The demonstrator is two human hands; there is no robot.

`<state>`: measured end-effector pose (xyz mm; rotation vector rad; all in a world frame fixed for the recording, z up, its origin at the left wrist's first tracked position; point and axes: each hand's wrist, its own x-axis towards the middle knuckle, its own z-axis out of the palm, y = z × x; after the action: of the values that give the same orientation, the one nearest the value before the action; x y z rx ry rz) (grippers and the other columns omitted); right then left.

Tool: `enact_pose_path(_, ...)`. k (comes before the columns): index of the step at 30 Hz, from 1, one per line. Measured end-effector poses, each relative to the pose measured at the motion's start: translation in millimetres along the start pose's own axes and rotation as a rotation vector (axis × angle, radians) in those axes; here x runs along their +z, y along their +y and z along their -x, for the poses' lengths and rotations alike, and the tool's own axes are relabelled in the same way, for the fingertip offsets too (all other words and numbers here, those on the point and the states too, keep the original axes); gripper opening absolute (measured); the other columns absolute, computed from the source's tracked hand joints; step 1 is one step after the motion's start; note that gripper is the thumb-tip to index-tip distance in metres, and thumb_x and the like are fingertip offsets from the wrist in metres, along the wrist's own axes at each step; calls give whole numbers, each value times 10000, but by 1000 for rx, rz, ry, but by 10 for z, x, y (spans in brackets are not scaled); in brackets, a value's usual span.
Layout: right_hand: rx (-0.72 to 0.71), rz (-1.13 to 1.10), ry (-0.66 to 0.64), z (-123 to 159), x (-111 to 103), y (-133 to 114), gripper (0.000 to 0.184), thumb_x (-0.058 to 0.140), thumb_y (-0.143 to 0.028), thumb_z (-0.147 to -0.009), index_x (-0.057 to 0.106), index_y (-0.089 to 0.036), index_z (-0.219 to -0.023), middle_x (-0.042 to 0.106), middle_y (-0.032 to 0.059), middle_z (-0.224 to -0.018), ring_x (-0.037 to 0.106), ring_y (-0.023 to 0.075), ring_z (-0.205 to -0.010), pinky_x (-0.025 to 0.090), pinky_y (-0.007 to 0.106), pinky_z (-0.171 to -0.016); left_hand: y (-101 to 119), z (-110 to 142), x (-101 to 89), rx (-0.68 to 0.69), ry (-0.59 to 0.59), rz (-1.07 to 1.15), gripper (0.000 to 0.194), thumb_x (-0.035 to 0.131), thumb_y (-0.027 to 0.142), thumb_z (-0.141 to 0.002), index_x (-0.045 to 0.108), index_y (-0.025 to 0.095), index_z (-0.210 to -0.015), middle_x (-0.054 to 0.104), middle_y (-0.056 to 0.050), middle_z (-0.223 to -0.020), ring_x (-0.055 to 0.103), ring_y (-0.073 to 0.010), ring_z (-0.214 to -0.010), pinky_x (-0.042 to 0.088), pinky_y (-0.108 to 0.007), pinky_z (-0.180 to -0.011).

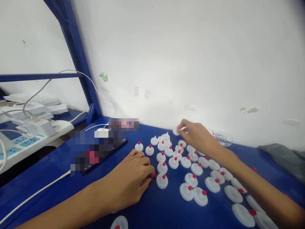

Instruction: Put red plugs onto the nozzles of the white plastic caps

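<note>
Several white round caps with red tips [173, 162] stand in rows on a blue table [59, 168]. My left hand [130, 181] rests on the table with its fingers curled, and a small red piece [155, 176] shows at its fingertips beside a cap [162, 181]. Past the far end of the rows, my right hand [196, 135] pinches a white cap [176, 130] between thumb and fingers, just above the table.
A dark phone [105, 152] lies left of the caps, with a white cable [35, 194] running across the table. A power strip with chargers [28, 130] sits at far left by a blue frame [78, 57]. A white wall [190, 63] stands close behind; grey cloth [283, 159] lies right.
</note>
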<state>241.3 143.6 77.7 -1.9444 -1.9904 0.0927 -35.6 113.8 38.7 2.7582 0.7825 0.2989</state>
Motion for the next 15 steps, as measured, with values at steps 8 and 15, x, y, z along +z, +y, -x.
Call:
enact_pose_path(8,-4,-221,-4,752,-293,-208,261,470,-536,-1008,597,-308,-1002,746,31,-1109,718,248,-945,569,358,-727,-43,-20,25,71,64,22,241,446,155,-1029,681,197,-1001,681,-44,-983,604,-219,-914,422,-385,-843)
enact_pose_path(15,-198,-294,256,1541,70,-274,237,643,-541,-928,583,-363,-1072,766,-2,-962,749,228,-792,606,314,-681,-81,-43,15,61,201,97,239,432,154,-1047,651,203,-1127,651,-50,-1076,616,-182,-910,487,-329,-797)
